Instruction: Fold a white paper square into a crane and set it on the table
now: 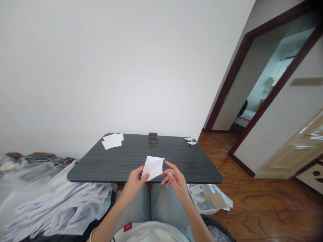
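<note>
My left hand (135, 183) pinches the lower left corner of a white sheet of paper (153, 167) and holds it up over the near edge of the dark table (121, 161). My right hand (174, 179) is just to the right of the sheet, fingers loosely spread and curled, its fingertips close to the paper's right edge; whether they touch it I cannot tell. Both hands hover above my lap in light jeans.
A phone (153, 138) lies at the table's far middle. A small stack of white papers (112, 140) sits far left, small folded paper pieces (190, 140) far right. Piled papers and plastic (58, 205) lie at the left, a box of items (207, 198) on the floor at the right, an open doorway (264, 90) beyond.
</note>
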Demonstrator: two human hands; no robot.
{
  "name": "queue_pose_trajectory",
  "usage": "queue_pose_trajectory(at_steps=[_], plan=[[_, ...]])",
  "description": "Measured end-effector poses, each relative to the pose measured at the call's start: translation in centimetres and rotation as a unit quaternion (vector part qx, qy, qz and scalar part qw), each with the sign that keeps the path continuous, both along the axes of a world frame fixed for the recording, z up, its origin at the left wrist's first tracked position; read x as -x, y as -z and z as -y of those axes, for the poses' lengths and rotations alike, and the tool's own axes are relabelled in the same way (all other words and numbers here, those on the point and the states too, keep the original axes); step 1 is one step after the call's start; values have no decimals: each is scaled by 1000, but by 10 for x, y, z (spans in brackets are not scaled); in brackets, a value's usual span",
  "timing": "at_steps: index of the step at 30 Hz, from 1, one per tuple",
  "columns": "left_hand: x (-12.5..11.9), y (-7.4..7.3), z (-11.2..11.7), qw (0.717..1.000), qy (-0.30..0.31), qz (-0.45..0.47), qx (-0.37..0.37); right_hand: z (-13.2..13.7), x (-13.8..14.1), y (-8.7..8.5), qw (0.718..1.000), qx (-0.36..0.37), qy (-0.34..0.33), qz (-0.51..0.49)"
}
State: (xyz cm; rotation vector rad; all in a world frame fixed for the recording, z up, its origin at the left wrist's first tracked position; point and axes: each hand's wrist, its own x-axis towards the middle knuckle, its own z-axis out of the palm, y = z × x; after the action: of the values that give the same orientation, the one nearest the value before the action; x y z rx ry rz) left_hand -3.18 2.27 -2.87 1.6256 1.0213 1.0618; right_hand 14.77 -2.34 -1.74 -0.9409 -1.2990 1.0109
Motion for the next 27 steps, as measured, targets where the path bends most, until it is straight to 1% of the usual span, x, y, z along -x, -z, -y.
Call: queue_pose_trajectory(at_steps=[2,4,7,9,12,14,15,16,18,19,21,22,24,25,27], plan=[[-2,-3,3,999,-28,-7,-32,5,3,-3,998,-25,-5,66],[-3,-6,6,998,-46,-9,-49,7,4,-3,989,-43,7,144],[-7,-9,9,998,-49,6,-34,5,4,0,974,-68,31,215],[-10,-9,10,999,-25,36,-4,2,4,2,971,-85,43,220],[-14,-7,9,994,53,81,52,-2,4,3,972,-92,72,204],[-15,-4,8,989,94,88,78,-3,4,1,972,-94,92,196],[-15,-3,7,988,97,89,77,-3,3,1,971,-97,97,197],[-14,-3,7,990,85,91,66,-4,2,0,970,-102,99,200],[-12,-4,6,994,37,101,29,-4,0,-1,967,-110,92,210],[-11,-6,7,994,11,106,16,-5,-1,-1,966,-113,84,216],[-8,-14,8,994,-3,108,12,-5,-3,0,965,-115,65,228],[-7,-18,9,993,4,114,14,-5,-4,0,964,-116,55,234],[-5,-27,10,992,46,114,32,-5,-5,1,962,-119,39,243],[-3,-30,10,992,57,104,37,-5,-5,1,961,-121,34,245],[-1,-32,9,996,46,72,24,-5,-5,2,961,-124,30,245]])
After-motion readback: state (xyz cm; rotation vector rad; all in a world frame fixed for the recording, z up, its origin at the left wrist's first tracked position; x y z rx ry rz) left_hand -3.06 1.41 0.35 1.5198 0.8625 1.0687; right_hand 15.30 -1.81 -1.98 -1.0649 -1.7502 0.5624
